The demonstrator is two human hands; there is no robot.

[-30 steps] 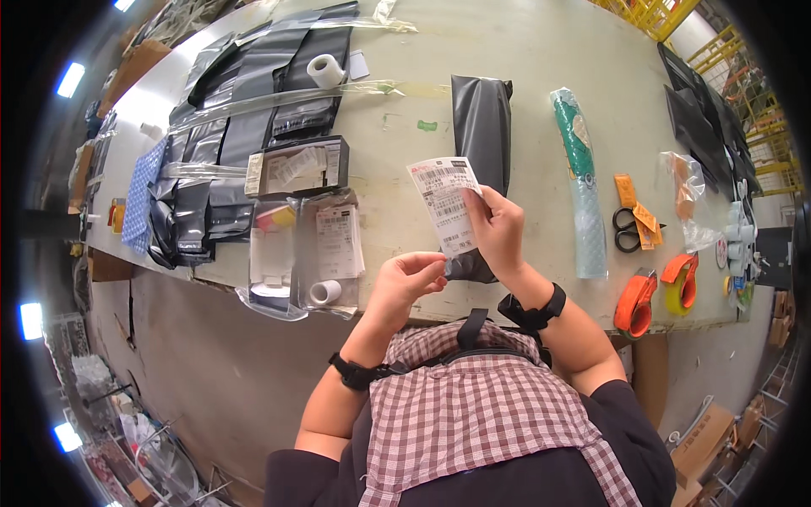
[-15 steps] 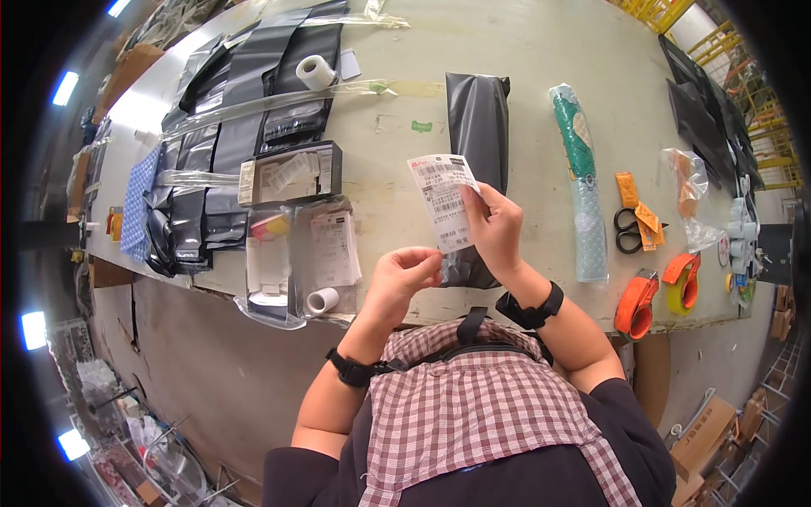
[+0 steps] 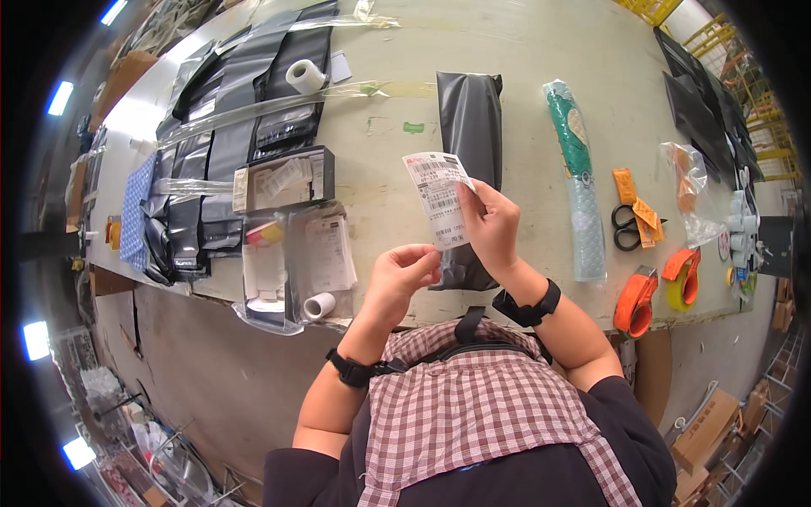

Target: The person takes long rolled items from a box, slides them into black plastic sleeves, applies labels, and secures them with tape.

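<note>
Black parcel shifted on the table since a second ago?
No: the black parcel keeps the same gap right of the green mark; the view itself shifted.

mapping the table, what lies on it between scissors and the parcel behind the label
The head view shows one long green and pale roll lying there.

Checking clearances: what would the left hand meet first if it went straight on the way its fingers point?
Likely the lower end of the white label, right at the left hand; beyond it in the picture lies the black parcel, though depth is unclear.
</note>
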